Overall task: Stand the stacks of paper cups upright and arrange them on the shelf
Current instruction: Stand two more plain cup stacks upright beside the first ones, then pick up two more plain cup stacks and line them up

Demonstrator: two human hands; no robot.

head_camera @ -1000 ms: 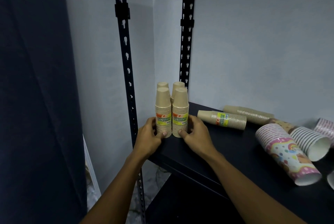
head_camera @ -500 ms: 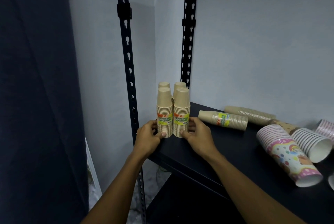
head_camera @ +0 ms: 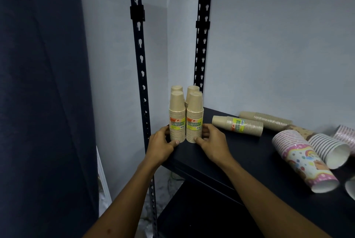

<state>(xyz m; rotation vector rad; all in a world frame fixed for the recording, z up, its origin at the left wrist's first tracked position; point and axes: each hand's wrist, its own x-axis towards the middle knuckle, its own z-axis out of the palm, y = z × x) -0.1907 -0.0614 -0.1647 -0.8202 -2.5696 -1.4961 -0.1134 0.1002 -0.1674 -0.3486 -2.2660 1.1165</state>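
At the left corner of the black shelf (head_camera: pixel 247 159), beside two slotted black uprights (head_camera: pixel 141 76), four tan cup stacks (head_camera: pixel 186 116) stand upright, bases up, touching in a square. The left hand (head_camera: pixel 161 144) and right hand (head_camera: pixel 212 141) cup the two front stacks from both sides. To the right, two tan stacks (head_camera: pixel 238 125) and at least four patterned stacks (head_camera: pixel 305 160) lie on their sides, long axes flat on the shelf.

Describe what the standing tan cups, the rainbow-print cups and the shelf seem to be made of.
Standing tan cups: matt kraft-like paper with ribbed stacked rims; a glossy label suggests a clear wrap. Rainbow-print cups: printed paper, white inside, slightly shiny. Shelf: smooth dark board, probably painted metal or laminate; its slotted posts look like metal.
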